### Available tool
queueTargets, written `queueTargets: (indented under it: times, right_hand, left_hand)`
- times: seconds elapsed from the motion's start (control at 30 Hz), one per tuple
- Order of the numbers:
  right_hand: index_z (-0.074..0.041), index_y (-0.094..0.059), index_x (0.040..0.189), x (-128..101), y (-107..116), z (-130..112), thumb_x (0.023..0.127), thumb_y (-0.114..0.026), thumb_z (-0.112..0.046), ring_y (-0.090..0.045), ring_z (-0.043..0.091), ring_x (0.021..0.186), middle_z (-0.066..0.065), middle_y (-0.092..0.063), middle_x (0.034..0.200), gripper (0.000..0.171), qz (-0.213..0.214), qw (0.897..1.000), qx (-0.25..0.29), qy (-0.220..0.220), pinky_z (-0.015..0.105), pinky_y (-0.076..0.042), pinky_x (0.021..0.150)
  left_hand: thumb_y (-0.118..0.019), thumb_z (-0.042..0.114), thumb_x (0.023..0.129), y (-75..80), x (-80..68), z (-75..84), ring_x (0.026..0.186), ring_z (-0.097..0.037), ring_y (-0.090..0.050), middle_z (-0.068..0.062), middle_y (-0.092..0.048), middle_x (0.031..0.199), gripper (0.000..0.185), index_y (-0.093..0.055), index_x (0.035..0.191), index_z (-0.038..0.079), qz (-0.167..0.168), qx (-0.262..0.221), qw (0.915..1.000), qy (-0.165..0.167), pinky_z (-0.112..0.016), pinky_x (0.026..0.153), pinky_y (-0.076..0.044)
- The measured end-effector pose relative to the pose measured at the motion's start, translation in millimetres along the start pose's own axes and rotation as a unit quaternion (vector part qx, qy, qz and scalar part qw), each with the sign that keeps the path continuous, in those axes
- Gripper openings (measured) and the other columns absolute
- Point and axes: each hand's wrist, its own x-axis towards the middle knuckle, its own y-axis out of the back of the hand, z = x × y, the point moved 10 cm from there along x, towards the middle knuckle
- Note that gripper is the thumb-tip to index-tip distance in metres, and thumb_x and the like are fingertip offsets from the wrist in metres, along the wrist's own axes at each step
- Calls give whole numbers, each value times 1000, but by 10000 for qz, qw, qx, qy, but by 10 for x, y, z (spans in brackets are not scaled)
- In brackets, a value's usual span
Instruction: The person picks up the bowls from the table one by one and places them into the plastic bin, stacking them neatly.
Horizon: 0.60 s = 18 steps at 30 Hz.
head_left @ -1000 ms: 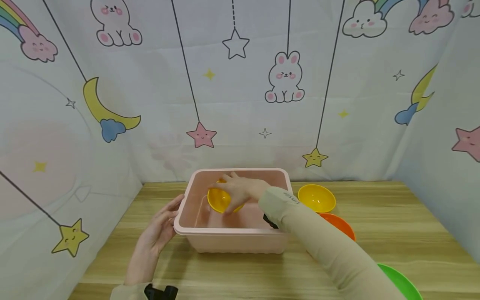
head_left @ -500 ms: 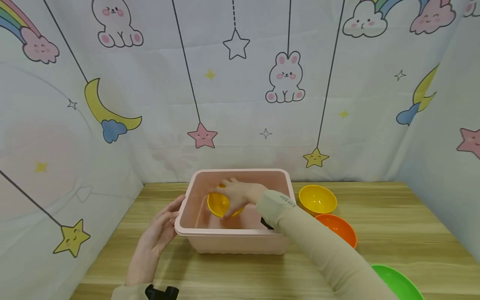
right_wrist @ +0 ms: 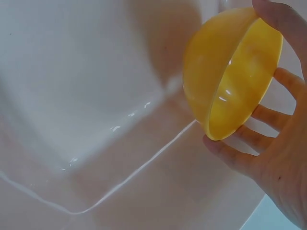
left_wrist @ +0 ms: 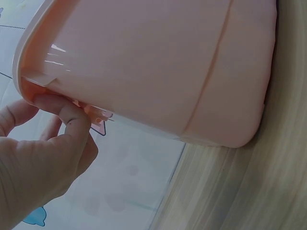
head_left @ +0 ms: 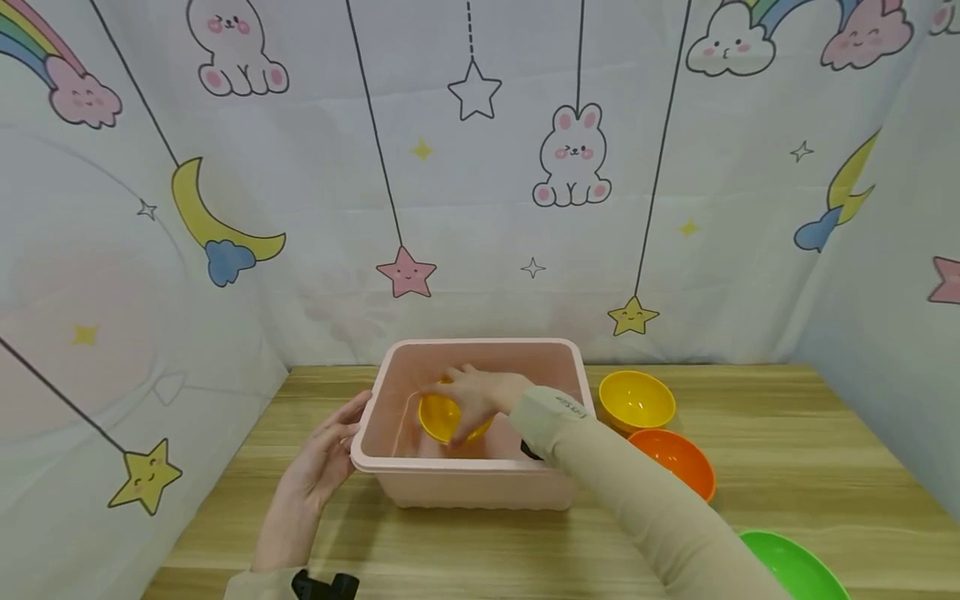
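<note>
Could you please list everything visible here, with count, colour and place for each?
Basin: one, pink, middle of the table.
Held bowl: one, yellow, tilted inside the basin, in the right hand.
Bowls on the table: three, all right of the basin: yellow bowl farthest back, orange bowl in front of it, green bowl at the near right edge, partly cut off.
Table: one, light wood.
Backdrop: pale cloth printed with rabbits, stars, moons, clouds and rainbows, behind and on both sides.
Left hand: one, touches the basin's left rim, thumb on the lip.
Right hand: one, beige sleeve, inside the basin, fingers round the held bowl's rim.
</note>
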Motion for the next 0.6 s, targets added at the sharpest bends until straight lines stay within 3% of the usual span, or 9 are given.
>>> queueTargets:
  times: [0.3, 0.6]
  right_hand:
    - [-36, -33, 148, 21, -73, 15, 73, -77, -46, -31, 27, 133, 5, -35, 147, 88, -133, 9998, -68, -131, 51, -41, 104]
    - [-40, -33, 147, 16, -88, 6, 72, -77, -47, -33, 26, 132, 4, -36, 148, 88, -203, 9995, -68, -246, 51, -42, 102]
  left_hand:
    - [-35, 1, 95, 26, -9, -20, 116, -4, -55, 16, -59, 125, 49, -63, 116, 34, 254, 99, 9996, 106, -25, 92, -46]
    - [-32, 0, 95, -6, -12, 11, 111, -4, -56, 15, -59, 123, 50, -63, 119, 33, 7, 12, 10000, -28, -24, 89, -47]
